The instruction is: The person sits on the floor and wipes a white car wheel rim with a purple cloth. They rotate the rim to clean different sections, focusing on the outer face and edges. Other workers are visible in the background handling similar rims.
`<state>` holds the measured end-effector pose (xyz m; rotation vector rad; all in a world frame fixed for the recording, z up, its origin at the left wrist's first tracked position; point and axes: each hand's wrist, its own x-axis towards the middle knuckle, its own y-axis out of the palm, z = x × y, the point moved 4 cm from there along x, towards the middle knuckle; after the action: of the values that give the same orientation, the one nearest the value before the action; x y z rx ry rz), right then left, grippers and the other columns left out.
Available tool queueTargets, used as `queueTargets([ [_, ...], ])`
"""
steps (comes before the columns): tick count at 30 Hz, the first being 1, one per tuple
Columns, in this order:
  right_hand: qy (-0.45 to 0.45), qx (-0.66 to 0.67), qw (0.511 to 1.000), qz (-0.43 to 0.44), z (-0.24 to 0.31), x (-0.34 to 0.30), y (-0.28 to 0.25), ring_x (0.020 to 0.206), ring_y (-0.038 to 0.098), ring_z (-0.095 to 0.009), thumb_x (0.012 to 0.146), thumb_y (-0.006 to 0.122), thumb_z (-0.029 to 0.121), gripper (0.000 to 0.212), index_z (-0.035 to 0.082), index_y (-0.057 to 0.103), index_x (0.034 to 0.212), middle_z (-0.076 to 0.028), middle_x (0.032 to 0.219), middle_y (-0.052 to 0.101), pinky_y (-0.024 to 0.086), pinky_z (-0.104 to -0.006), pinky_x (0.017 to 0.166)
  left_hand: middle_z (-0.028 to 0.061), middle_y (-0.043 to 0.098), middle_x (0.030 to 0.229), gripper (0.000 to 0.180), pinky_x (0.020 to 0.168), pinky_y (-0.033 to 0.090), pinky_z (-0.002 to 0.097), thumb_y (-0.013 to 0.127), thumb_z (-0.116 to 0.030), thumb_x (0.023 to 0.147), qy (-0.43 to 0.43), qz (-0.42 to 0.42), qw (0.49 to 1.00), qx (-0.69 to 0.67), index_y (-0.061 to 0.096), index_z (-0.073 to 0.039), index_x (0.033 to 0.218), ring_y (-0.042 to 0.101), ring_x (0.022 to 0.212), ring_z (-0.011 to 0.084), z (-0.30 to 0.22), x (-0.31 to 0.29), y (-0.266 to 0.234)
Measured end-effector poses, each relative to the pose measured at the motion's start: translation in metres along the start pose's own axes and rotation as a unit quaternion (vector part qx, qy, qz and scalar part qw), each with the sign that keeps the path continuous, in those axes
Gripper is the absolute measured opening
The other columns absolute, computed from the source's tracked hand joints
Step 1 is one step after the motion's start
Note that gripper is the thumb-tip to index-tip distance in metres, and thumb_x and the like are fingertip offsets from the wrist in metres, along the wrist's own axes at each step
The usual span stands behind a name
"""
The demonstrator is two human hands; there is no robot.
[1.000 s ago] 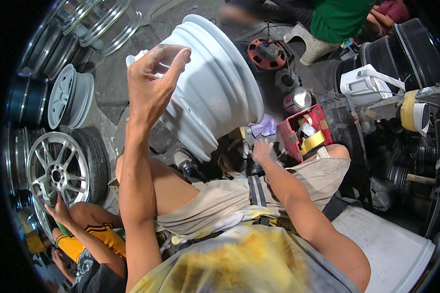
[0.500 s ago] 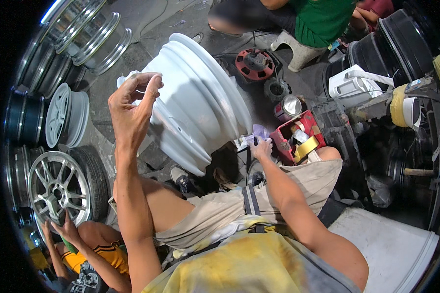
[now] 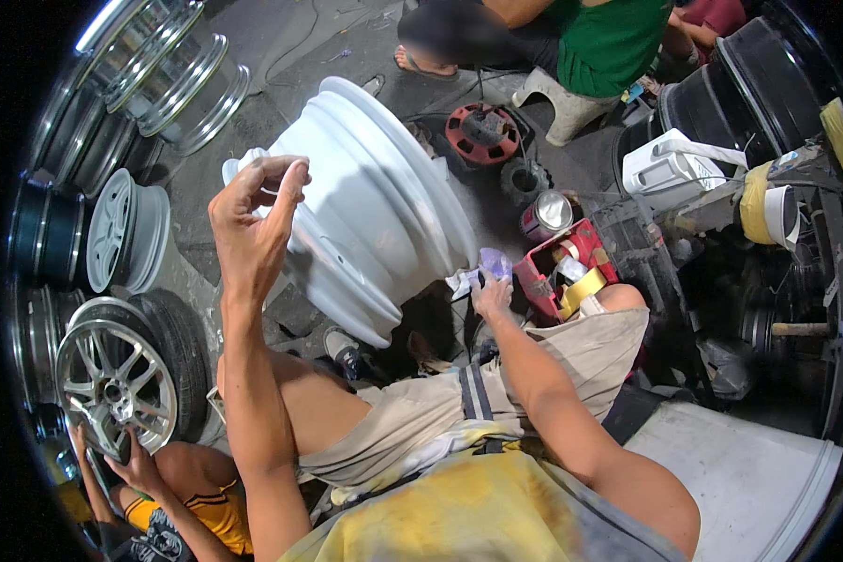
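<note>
Holding left hand (image 3: 244, 220) curled, seemingly empty, over already-white wheel (image 3: 393, 211), upper centre, and right hand (image 3: 491, 299) at purple sheet (image 3: 498, 263), cannot tell whether gripping. Cannot judge remaining work.

The bare left hand (image 3: 256, 229) hides part of the round white wheel rim (image 3: 375, 201); whether the bare right hand (image 3: 492, 297) grips the crumpled purple sheet (image 3: 496, 263) by the red open box's (image 3: 534, 280) left edge is unclear.

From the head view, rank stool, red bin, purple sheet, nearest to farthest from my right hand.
1. Purple sheet, at the right hand.
2. Red bin, right of the hand.
3. Stool, near the top, beyond both.
</note>
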<state>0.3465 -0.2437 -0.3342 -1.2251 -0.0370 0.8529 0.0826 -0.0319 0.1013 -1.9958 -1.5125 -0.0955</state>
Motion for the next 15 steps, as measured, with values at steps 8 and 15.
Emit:
queueTargets([
  [8, 0.001, -0.070, 0.997, 0.039, 0.001, 0.017, -0.005, 0.135, 0.048, -0.040, 0.095, 0.058, 0.027, 0.048, 0.015, 0.057, 0.141, -0.019, 0.153, 0.039, 0.040, -0.0568, 0.111, 0.0065, 0.074, 0.090, 0.021, 0.070, 0.056, 0.0260, 0.070, -0.018, 0.098, 0.009, 0.003, 1.000, -0.004, 0.075, -0.001, 0.108, 0.070, 0.079, 0.0123, 0.001, 0.001, -0.005],
  [15, -0.093, 0.043, 0.984, -0.143, 0.026, 0.007, -0.083, 0.094, 0.072, -0.036, 0.089, 0.068, 0.023, 0.024, 0.003, 0.078, 0.098, -0.022, 0.099, 0.074, 0.056, -0.0431, 0.084, 0.0046, 0.074, 0.083, 0.013, 0.063, 0.051, 0.0236, 0.071, -0.012, 0.095, 0.036, 0.006, 0.999, -0.026, 0.077, -0.001, 0.099, 0.066, 0.072, 0.0089, -0.008, 0.003, 0.010],
])
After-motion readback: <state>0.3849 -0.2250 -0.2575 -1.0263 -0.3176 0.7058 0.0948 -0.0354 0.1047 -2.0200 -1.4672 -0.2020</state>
